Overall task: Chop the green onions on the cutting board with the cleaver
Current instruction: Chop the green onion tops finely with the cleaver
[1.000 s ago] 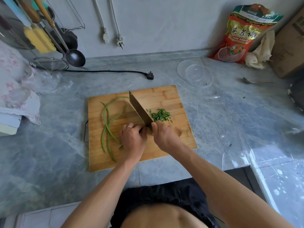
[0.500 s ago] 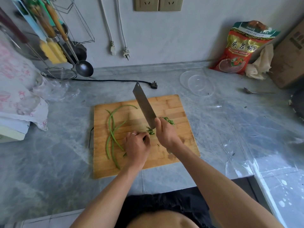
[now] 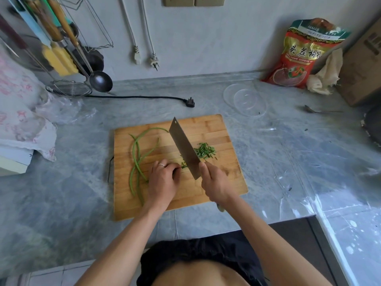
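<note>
A wooden cutting board (image 3: 206,124) lies on the grey marble counter. Long green onion stalks (image 3: 136,159) curve across its left half. A small heap of chopped green pieces (image 3: 205,151) sits to the right of the blade. My right hand (image 3: 214,182) grips the cleaver's handle; the cleaver (image 3: 184,148) runs diagonally away from me over the board. My left hand (image 3: 164,179), ring on one finger, has its fingers curled down on the bunched stalk ends just left of the blade. A few green bits (image 3: 184,165) show between hand and blade.
A black plug and cord (image 3: 190,102) lie behind the board. Clear plastic lids (image 3: 245,100) sit at back right, with a spoon (image 3: 319,110), a red bag (image 3: 299,56) and a cardboard box (image 3: 365,65). Hanging utensils and a ladle (image 3: 100,80) are at back left.
The cleaver rose off the board half a second ago and is now lower again beside the chopped heap. My left hand stayed on the stalk ends. The camera view shifted slightly.
</note>
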